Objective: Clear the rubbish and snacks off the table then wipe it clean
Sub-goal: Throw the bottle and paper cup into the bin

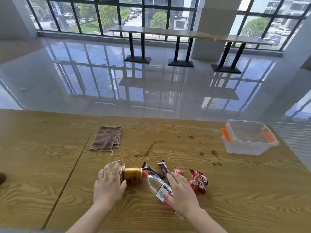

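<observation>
Wood-grain laminate bench (185, 216) before a glossy tiled floor and tall windows. Near its front edge lies a row of litter: a gold ribbed metal can (132, 174) on its side, a clear plastic bottle (157, 184) with red cap and printed label, also lying down, two dark brown foil bar wrappers (164, 168) and a crumpled red snack packet (198, 181). The left hand (108, 185) rests flat against the can's end, its grip released; the right hand (182, 195) lies over the bottle's label with fingers spread, not yet clenched. A folded brown terry cloth (106, 138) sits towards the far edge; a clear plastic tub (249, 137) with orange latches stands at the far right corner. Brown liquid spots (149, 149) mark the middle of the bench. Risk: both cylinders are smooth and could roll off if nudged; dragging wrappers through the spots would smear them.
</observation>
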